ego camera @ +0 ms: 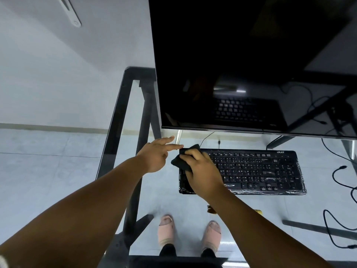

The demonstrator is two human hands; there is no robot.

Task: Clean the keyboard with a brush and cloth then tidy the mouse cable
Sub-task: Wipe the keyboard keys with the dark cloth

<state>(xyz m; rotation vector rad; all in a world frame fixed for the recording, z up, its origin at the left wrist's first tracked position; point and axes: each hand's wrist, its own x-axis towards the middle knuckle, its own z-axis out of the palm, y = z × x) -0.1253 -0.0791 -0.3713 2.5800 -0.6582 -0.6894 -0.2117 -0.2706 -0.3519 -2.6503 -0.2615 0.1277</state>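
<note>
While the right hand (201, 171) is curling its fingers around a soft black cloth (181, 161), it is pressing that cloth down on the left end of the keyboard (257, 171). The cloth is looking bunched and floppy, with one corner sticking up past the keyboard's far edge. The keyboard is lying flat on a see-through glass desk (119, 120) with a dark frame. It is a long black rectangle with many small square keys and white letters, and it is looking shiny, as if wrapped in a thin crinkly film with pale streaks.

The left hand (156, 157) is hanging just beside the keyboard's far left corner. Its fingers are stretching out straight and it is holding nothing. One fingertip is pointing close to the cloth, but I cannot tell if it is touching.

A big flat black screen (241, 60) is standing behind the keyboard, smooth and glossy, showing a dim mirror picture of the keys. A bit of brown bristles from the brush (211, 209) is peeking out under the right arm, near the front of the keyboard. Thin black cables (336, 221) are curling in loops at the right. Through the glass, two pink slippers (166, 231) are standing on the pale tiled floor (48, 171).
</note>
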